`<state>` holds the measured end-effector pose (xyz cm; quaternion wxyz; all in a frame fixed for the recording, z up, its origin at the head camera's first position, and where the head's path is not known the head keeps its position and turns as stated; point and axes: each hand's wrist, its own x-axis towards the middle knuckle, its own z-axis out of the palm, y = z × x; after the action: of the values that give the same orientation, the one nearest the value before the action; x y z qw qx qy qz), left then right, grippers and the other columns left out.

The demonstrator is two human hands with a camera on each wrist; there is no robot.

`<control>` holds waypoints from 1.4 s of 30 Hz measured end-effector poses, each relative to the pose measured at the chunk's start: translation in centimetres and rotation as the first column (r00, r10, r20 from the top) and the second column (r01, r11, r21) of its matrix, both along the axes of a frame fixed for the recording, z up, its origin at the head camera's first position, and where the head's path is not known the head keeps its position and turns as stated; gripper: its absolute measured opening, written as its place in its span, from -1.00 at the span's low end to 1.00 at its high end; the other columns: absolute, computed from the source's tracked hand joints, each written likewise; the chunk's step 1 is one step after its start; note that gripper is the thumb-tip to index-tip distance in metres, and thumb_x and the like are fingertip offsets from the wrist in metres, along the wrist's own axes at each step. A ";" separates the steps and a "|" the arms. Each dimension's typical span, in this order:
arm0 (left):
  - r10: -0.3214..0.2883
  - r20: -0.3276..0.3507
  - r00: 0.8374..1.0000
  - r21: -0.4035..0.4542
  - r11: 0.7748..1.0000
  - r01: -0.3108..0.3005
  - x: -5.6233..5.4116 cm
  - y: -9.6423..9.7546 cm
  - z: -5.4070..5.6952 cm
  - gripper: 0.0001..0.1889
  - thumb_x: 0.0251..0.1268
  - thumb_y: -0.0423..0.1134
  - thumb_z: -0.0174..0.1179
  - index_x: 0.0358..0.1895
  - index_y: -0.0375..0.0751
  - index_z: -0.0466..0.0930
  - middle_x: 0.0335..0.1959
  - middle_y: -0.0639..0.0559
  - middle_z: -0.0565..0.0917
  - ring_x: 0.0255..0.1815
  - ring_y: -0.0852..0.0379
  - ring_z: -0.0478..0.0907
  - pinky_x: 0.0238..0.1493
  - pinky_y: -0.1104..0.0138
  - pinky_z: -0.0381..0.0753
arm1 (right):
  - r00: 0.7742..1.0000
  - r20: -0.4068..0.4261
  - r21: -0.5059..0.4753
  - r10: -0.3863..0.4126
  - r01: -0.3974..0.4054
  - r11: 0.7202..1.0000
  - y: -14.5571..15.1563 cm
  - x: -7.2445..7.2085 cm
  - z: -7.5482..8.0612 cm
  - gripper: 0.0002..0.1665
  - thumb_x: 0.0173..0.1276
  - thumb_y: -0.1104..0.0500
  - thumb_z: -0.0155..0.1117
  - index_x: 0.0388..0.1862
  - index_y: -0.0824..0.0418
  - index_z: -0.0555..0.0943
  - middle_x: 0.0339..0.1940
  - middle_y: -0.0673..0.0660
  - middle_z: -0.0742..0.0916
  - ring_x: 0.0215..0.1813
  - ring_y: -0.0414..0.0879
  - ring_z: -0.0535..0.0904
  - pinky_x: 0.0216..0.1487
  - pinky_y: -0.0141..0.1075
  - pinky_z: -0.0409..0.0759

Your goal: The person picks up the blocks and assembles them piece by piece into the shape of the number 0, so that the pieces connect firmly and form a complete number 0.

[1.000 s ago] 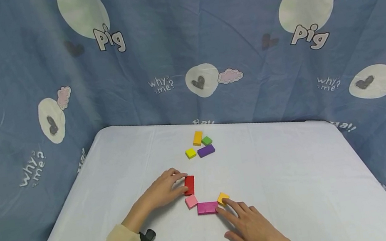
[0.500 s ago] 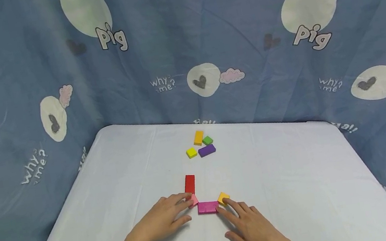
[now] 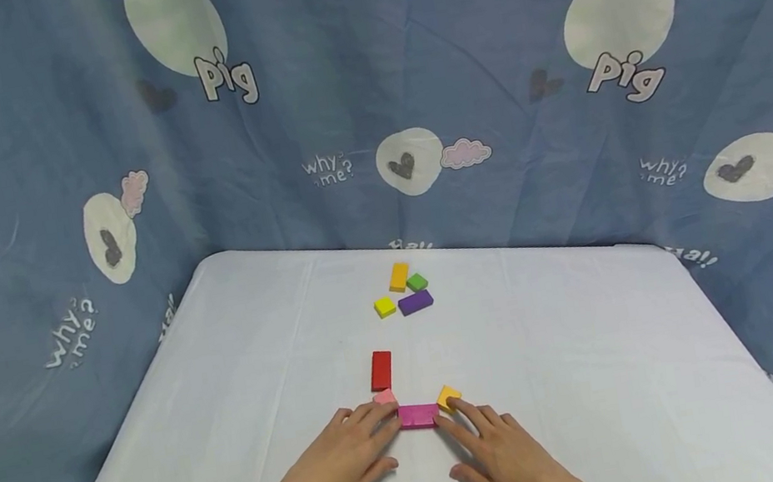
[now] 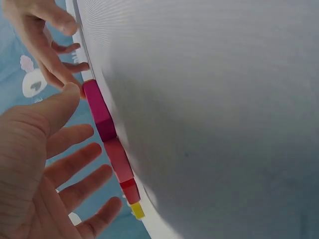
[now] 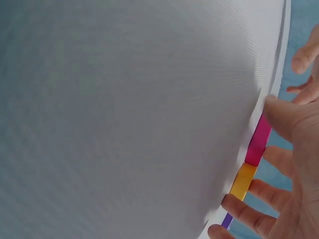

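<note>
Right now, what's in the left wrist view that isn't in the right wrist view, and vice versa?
Only left wrist: pink block, red block, yellow block.
Only right wrist: purple block. The orange block is clear there too, but I can't rule out a sliver at left.
Both: magenta block, left hand, right hand, white table, blue curtain.

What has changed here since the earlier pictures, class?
The left hand let go of the red block and moved nearer the person, to the pink block and the left end of the magenta block. The right hand and purple block stayed put.
</note>
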<state>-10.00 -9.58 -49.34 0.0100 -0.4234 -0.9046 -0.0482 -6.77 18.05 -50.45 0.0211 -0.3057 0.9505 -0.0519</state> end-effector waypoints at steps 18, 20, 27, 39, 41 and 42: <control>0.012 0.036 0.999 0.011 1.000 -0.012 0.1 -0.1 0.1 -0.43 0.38 0.12 0.14 0.34 -0.09 0.48 0.35 0.03 0.41 0.28 0.03 0.37 0.10 0.09 0.46 | 0.992 0.060 -0.230 -0.114 0.124 0.965 1.9 -3.9 0.5 -0.30 0.52 -0.23 -0.06 0.52 0.03 0.27 0.50 0.23 0.27 0.21 0.09 0.50 0.10 0.19 0.46; 0.015 0.046 0.999 0.014 1.000 -0.016 0.1 -0.1 0.1 -0.43 0.38 0.12 0.14 0.34 -0.09 0.48 0.35 0.04 0.41 0.28 0.03 0.37 0.11 0.09 0.46 | 0.991 0.061 -0.250 -0.120 0.132 0.959 2.1 -4.8 0.5 -0.30 0.53 -0.23 -0.07 0.51 0.05 0.29 0.50 0.24 0.28 0.22 0.11 0.49 0.14 0.15 0.45; 0.015 0.054 0.998 0.042 0.999 -0.018 0.0 0.1 0.1 -0.45 0.40 0.12 0.12 0.34 -0.09 0.48 0.34 0.04 0.42 0.29 0.03 0.37 0.09 0.08 0.47 | 0.990 0.071 -0.255 -0.124 0.138 0.957 1.9 -7.8 0.5 -0.35 0.56 -0.18 -0.10 0.48 0.10 0.33 0.51 0.23 0.27 0.31 0.16 0.40 0.23 0.09 0.40; 0.025 0.061 0.998 0.029 0.999 -0.027 0.1 0.1 -0.4 -0.44 0.39 0.13 0.12 0.34 -0.05 0.48 0.35 0.06 0.42 0.29 0.04 0.37 0.11 0.09 0.47 | 0.988 0.086 -0.180 -0.127 0.141 0.974 1.6 -12.7 0.9 -0.45 0.55 0.04 0.03 0.44 0.17 0.37 0.36 0.20 0.46 0.30 0.18 0.40 0.18 0.13 0.42; 0.026 0.067 0.997 0.032 0.999 -0.028 0.1 0.1 -0.4 -0.45 0.39 0.13 0.12 0.34 -0.05 0.48 0.35 0.06 0.42 0.29 0.04 0.37 0.11 0.08 0.47 | 0.990 0.083 -0.181 -0.111 0.124 0.976 1.5 -13.4 0.7 -0.46 0.55 0.07 0.03 0.45 0.17 0.36 0.40 0.21 0.43 0.32 0.20 0.38 0.19 0.15 0.40; 0.025 0.068 0.997 0.032 0.999 -0.027 0.1 0.0 -0.4 -0.44 0.38 0.13 0.13 0.34 -0.05 0.48 0.35 0.06 0.42 0.29 0.04 0.37 0.11 0.08 0.47 | 0.991 0.085 -0.177 -0.105 0.119 0.977 1.4 -13.6 0.7 -0.45 0.55 0.07 0.02 0.46 0.17 0.34 0.42 0.22 0.41 0.33 0.21 0.36 0.20 0.16 0.39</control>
<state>-9.88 -9.55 -49.74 -0.0130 -0.4095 -0.9089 -0.0773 -20.42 19.46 -49.78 0.0259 -0.2501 0.9560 -0.1510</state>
